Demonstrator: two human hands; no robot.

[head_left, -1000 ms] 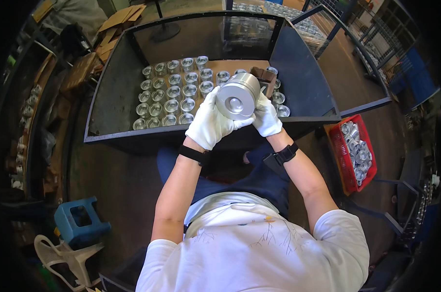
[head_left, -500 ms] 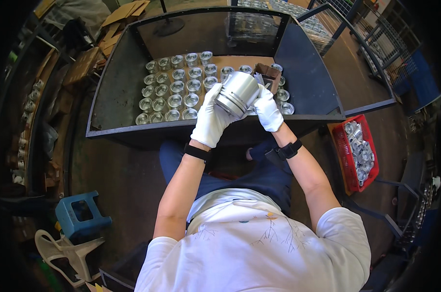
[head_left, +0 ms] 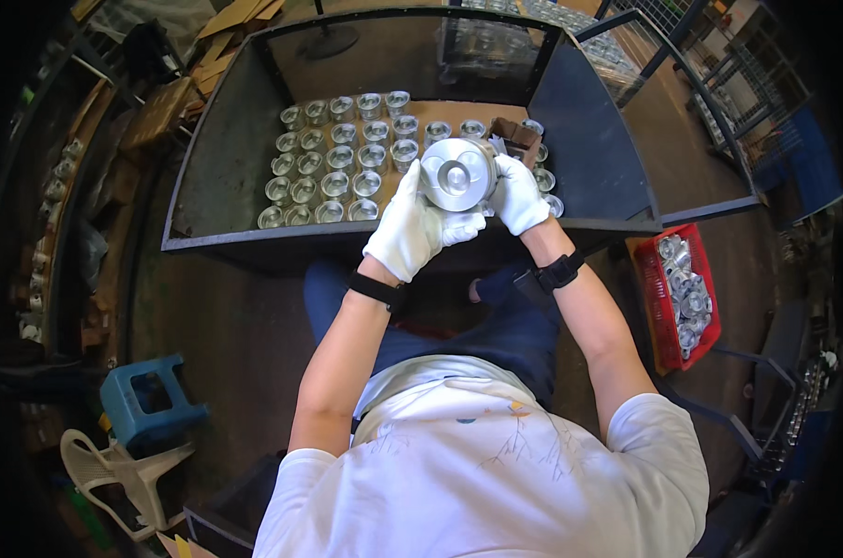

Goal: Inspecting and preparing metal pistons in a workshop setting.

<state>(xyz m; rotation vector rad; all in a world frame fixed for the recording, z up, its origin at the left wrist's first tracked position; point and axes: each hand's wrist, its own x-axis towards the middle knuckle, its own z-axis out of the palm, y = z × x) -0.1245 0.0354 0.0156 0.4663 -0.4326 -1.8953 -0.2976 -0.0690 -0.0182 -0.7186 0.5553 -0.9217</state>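
Note:
A silvery metal piston (head_left: 457,175) is held up between my two white-gloved hands, its round crown with a central bowl facing up toward me. My left hand (head_left: 412,228) grips its left side and underside, fingers closed around it. On the right, my right hand (head_left: 518,195) grips the piston's edge; its fingertips are partly hidden. Behind and below lie rows of similar pistons (head_left: 336,158) standing on brown cardboard (head_left: 458,113) inside a dark metal bin (head_left: 235,139). Just beyond my right hand sits a brown cardboard piece (head_left: 514,139), partly covered.
The bin's near edge (head_left: 282,238) runs below my hands. A red basket (head_left: 658,302) of jumbled metal parts stands at the right. At the lower left are a blue stool (head_left: 128,405) and a beige plastic chair (head_left: 96,456). Shelving (head_left: 59,214) lines the left side.
The piston has been tilted, so its crown now faces me where its grooved side showed before. My right hand has shifted slightly right and down; both hands still hold the piston.

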